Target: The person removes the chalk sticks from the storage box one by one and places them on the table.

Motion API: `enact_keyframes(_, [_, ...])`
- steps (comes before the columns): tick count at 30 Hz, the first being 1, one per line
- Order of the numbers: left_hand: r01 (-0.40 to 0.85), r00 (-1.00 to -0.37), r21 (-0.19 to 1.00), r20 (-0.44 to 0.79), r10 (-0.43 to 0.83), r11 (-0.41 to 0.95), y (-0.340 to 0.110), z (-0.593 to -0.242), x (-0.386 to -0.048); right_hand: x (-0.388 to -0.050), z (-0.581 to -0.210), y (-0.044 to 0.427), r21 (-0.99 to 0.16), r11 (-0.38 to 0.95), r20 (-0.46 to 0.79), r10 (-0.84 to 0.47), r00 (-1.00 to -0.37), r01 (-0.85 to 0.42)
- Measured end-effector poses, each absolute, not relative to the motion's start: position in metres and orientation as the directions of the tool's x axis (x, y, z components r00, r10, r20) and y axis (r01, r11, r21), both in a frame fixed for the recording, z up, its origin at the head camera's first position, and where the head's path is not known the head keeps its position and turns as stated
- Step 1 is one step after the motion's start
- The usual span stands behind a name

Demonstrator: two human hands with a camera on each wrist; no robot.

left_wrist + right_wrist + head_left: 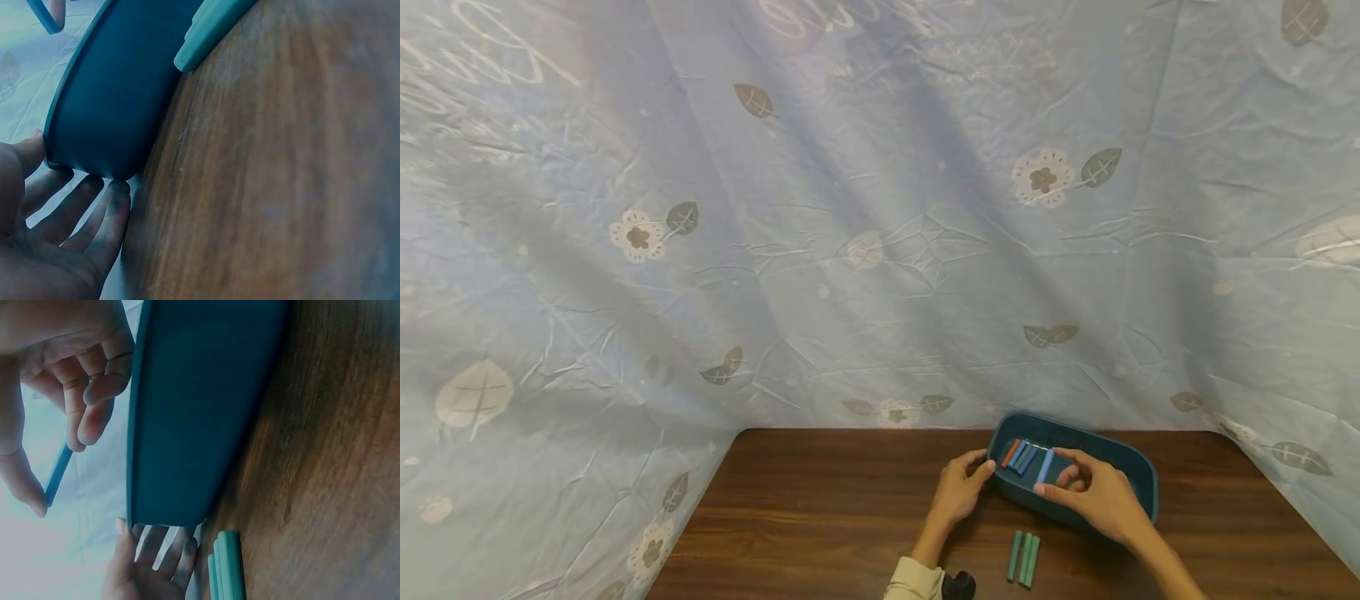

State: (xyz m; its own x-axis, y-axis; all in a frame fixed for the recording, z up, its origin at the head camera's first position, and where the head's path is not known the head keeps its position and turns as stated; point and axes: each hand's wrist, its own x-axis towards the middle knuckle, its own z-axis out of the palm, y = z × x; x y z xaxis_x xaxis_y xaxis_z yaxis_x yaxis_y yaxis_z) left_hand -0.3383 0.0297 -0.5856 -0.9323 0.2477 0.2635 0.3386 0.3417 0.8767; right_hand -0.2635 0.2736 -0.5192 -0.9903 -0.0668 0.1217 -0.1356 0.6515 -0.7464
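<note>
My left hand touches the left end of a dark teal plastic bin, its thumb at the rim and its fairly straight fingers on the outer wall. Over the bin, my right hand pinches a light blue stick between thumb and forefinger, its other fingers curled. In the right wrist view the stick is up beside the bin's rim. Inside the bin, toward its left end, lie an orange-red stick and a few blue sticks side by side.
Three green sticks lie close together on the brown wood-grain table, in front of the bin. A pale patterned cloth hangs behind the table and along its sides.
</note>
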Motion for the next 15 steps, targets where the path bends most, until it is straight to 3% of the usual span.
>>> enact_keyframes(8, [0.336,-0.932,0.884,0.263,0.248,0.325,0.03,-0.588,-0.341,-0.25,-0.517,0.269,-0.736,0.661,0.152,-0.049,-0.987,-0.147])
enact_keyframes(15, [0.331,-0.931,0.897,0.26,0.255,0.293,0.03,-0.589,-0.341,-0.238,-0.521,0.267,-0.766,0.632,0.1,-0.058,-0.993,-0.114])
